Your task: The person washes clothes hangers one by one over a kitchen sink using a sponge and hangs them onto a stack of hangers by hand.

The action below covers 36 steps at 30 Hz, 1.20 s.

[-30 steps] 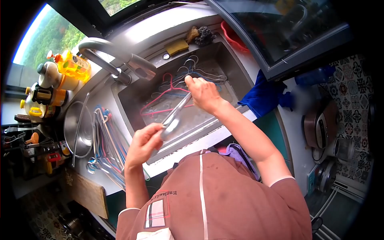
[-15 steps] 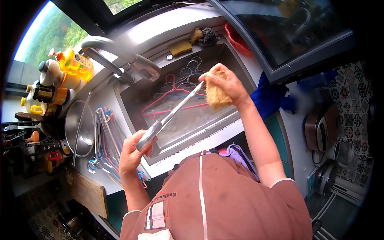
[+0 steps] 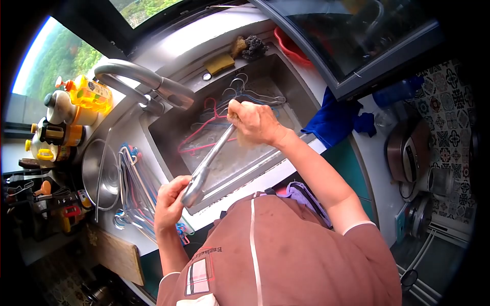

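Note:
My left hand [image 3: 169, 200] is closed on the lower end of a grey hanger [image 3: 200, 179], which slants up over the sink's near side. The hanger's upper end meets my right hand [image 3: 255, 122], whose fingers are wrapped round a tan scrubbing cloth, mostly hidden under the palm. Below, in the metal sink [image 3: 171, 127], lie a pink hanger [image 3: 200, 127] and several grey and blue hangers [image 3: 258, 96]. A pile of hangers [image 3: 137, 186] rests on the counter left of the sink.
The faucet [image 3: 176, 93] arches over the sink's left corner. Behind the sink are a yellow sponge [image 3: 219, 64], a dark scrubber [image 3: 254, 47] and a red basin [image 3: 291, 47]. A blue cloth [image 3: 332, 122] hangs at the right; bottles [image 3: 92, 94] and a metal bowl [image 3: 97, 168] stand left.
My right hand has moved left and down along the grey hanger, turning over so that the tan cloth is now mostly covered. My left hand still holds the lower end.

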Each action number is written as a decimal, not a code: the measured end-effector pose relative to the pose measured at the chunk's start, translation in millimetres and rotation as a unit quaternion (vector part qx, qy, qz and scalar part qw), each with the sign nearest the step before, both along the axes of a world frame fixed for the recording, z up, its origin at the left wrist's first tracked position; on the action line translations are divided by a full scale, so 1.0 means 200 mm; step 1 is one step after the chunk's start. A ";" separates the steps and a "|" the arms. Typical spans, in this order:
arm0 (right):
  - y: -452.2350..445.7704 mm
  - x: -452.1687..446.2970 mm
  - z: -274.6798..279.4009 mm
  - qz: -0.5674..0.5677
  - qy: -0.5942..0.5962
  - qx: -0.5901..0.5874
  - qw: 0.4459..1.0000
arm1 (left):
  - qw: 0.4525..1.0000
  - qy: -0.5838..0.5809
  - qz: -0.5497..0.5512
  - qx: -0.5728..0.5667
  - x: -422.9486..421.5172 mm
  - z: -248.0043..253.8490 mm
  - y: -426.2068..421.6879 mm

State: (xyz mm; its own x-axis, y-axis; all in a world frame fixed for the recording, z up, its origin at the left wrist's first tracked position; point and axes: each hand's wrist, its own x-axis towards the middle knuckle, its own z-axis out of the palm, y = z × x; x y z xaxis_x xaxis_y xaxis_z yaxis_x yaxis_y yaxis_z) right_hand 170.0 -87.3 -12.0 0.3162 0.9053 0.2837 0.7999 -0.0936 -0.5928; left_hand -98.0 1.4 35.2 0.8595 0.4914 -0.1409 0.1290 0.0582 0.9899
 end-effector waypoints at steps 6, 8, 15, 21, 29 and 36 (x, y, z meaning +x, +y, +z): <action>-0.01 0.21 -0.01 -0.030 0.152 -0.117 0.981 | 0.999 0.005 0.028 -0.041 -0.08 0.03 0.03; -0.03 0.25 -0.03 0.011 0.233 -0.074 0.970 | 0.999 0.013 0.026 -0.019 -0.11 0.02 0.05; -0.07 0.27 -0.23 -0.204 0.596 0.179 0.756 | 0.980 -0.042 0.144 -0.131 -0.12 0.00 0.09; -0.19 0.19 -0.29 -0.163 0.789 0.152 0.573 | 0.980 -0.028 0.130 -0.149 -0.07 -0.01 0.09; -0.06 0.10 -0.15 -0.129 0.690 0.170 0.691 | 0.985 -0.015 0.095 -0.143 0.02 0.02 0.04; 0.06 0.12 -0.20 -0.221 0.666 0.149 0.697 | 0.989 -0.006 0.046 -0.137 0.09 0.07 -0.03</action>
State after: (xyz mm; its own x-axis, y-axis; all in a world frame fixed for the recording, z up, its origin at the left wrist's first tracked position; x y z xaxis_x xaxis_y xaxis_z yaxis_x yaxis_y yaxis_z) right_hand 194.2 -75.9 -52.4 0.7075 0.6002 -0.3732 -0.5465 0.1297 -0.8274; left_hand -80.9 -4.3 48.7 0.8153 0.5120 -0.2705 0.0997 0.3360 0.9366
